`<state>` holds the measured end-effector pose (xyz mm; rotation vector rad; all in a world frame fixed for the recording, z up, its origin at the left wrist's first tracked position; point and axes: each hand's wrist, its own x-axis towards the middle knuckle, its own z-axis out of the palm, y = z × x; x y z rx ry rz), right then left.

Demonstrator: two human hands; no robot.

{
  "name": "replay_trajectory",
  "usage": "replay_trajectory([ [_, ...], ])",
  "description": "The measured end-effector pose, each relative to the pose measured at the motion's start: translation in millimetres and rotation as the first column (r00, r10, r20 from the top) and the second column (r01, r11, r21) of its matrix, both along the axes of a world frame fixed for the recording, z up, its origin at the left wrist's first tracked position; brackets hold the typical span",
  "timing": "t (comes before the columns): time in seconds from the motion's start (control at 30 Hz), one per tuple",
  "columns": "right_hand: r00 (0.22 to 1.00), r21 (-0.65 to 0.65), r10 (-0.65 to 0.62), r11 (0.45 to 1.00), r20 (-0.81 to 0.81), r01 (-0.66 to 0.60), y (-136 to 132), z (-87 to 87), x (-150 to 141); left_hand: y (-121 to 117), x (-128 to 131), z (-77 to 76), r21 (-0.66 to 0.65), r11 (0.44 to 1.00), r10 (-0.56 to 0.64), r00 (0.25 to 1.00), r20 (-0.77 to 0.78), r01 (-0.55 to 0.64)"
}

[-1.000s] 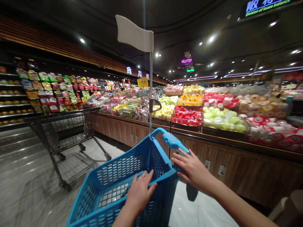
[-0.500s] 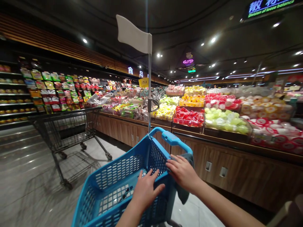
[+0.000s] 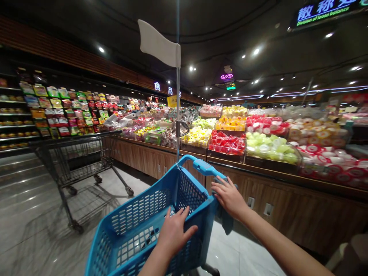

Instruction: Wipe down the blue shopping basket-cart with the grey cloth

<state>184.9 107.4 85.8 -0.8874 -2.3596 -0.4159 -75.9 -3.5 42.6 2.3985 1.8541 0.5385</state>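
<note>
A blue plastic shopping cart (image 3: 113, 209) stands in front of me, its perforated basket facing left. My right hand (image 3: 230, 197) is at the right end of its handle (image 3: 203, 167), fingers bent over a dark blue-grey cloth (image 3: 226, 223). The cloth is pressed against the handle's corner, and its lower end hangs down beside the cart. My left hand (image 3: 175, 232) is open, fingers spread, over the cart's near side rim, holding nothing. Whether its palm touches the rim is hidden.
A black wire cart (image 3: 83, 165) stands at the left on the tiled floor. Behind the blue cart runs a wood-fronted counter (image 3: 184, 174) with bins of wrapped goods, including red packets (image 3: 227, 142). A white flag (image 3: 159, 44) rises on a pole from the blue cart.
My right hand has moved up and a little right, onto the handle's corner, taking the cloth along. My left hand has hardly moved. The view has shifted slightly.
</note>
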Motion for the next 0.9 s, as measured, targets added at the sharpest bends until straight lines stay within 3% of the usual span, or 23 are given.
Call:
replay_trajectory([
  [0.17,0.999,-0.02,0.032,0.999,0.025,-0.031,-22.6,-5.0,-23.3,-0.3,-2.4,-2.3,0.038,0.999,-0.016,1.0,0.017,0.016],
  [0.33,0.992,-0.018,0.106,0.994,0.063,-0.105,-14.1,-2.0,-13.8,-4.1,-6.9,-3.5,0.052,0.998,-0.032,0.999,0.023,0.031],
  [0.5,1.0,-0.097,-0.017,0.995,0.018,0.019,14.0,10.0,4.5,-4.1,-3.9,-3.2,0.051,0.998,-0.035,0.999,0.026,0.033],
  [0.6,0.997,-0.152,-0.071,0.986,-0.015,0.068,17.3,11.6,4.2,-1.0,-0.4,-4.5,0.056,0.998,-0.029,0.999,0.037,0.027],
  [0.77,0.999,-0.066,0.012,0.998,0.036,-0.009,-10.0,0.7,-13.9,2.0,0.2,-4.7,0.072,0.997,-0.034,0.999,0.041,0.031],
  [0.9,0.987,-0.069,0.12,0.991,0.11,-0.113,-27.1,-5.1,-27.5,1.4,-4.4,-1.1,0.081,0.995,-0.053,0.997,0.053,0.049],
])
